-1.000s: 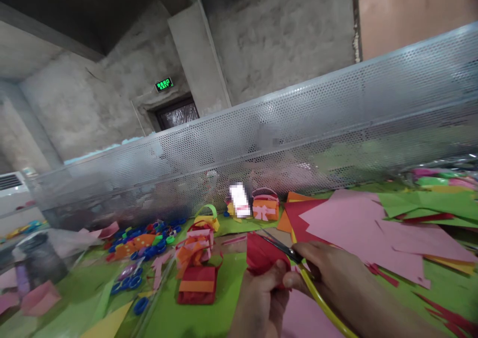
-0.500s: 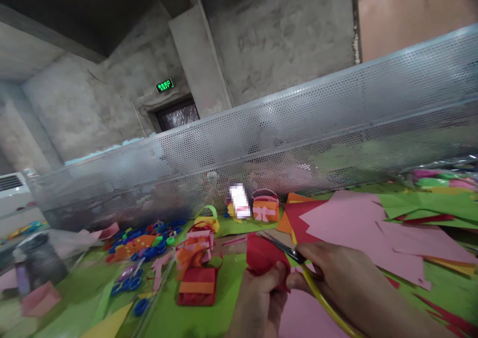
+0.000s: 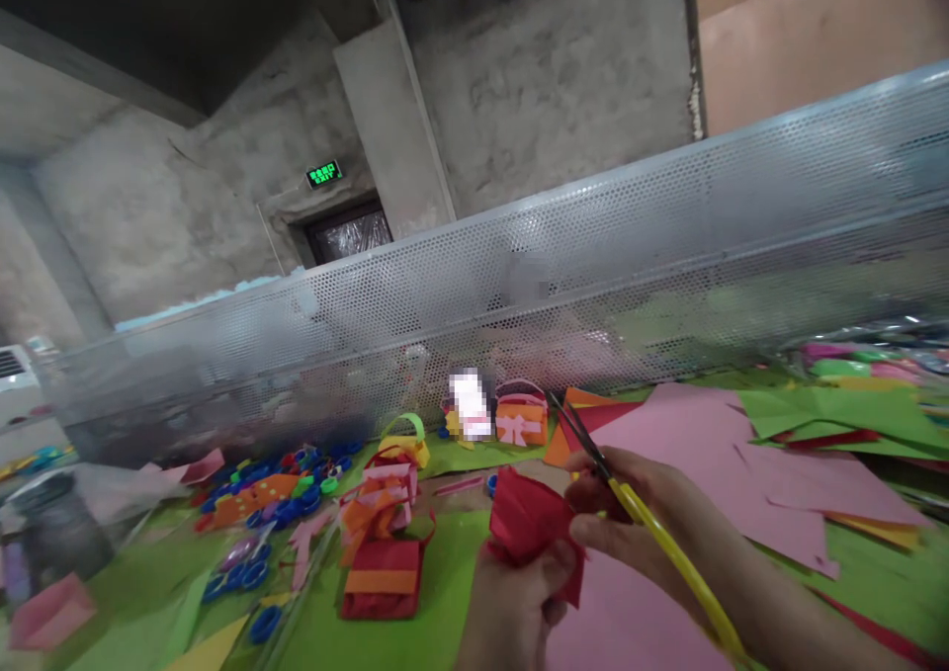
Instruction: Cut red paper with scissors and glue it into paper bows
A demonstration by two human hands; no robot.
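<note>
My left hand (image 3: 519, 592) has one piece of folded red paper (image 3: 530, 513) pinched between thumb and fingers, held up in front of me over the table; my right hand (image 3: 671, 493) grips one pair of scissors (image 3: 659, 543) with yellow handles, its blades pointing up and away, beside the paper rather than across it. Near my left hand lies one red paper bag (image 3: 382, 582) with a single orange band; further back sit one yellow bag (image 3: 404, 449) with a green handle and one orange bag (image 3: 521, 419) with one pink bow. The pink and orange pieces (image 3: 378, 503) between the red and yellow bags overlap too much to count, and so do the blue rings (image 3: 297, 503) on the left. My fingers hide part of the scissors, the lower picture edge cuts off my left wrist, and a bright white patch (image 3: 471, 409) beside the orange bag is blurred out. Large pink sheets (image 3: 689, 444) overlap on the green tabletop (image 3: 445, 562). Behind it runs a perforated metal panel (image 3: 415, 286), then a bare grey wall (image 3: 563, 88) with one lit exit sign (image 3: 324, 173).
</note>
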